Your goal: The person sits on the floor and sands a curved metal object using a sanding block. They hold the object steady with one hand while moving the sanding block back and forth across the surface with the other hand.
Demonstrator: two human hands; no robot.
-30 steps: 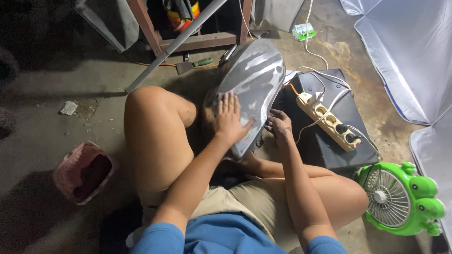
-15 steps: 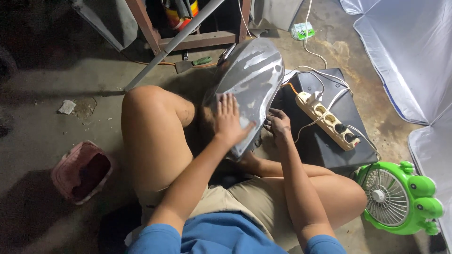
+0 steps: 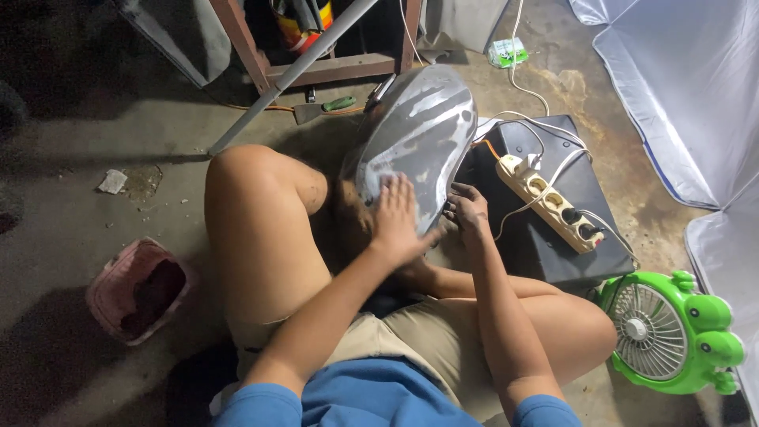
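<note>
One pink basket sits near left, holding something dark. My left hand lies spread flat on one grey curved panel at centre; my right hand grips its right edge. One power strip, one green fan right.

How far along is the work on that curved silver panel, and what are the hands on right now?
Done: the silver panel shows shiny streaks on its upper part. In hand: the left hand lies flat on its lower face and the right hand holds its edge. Left: cannot tell how much; the surface looks patchy.
</note>
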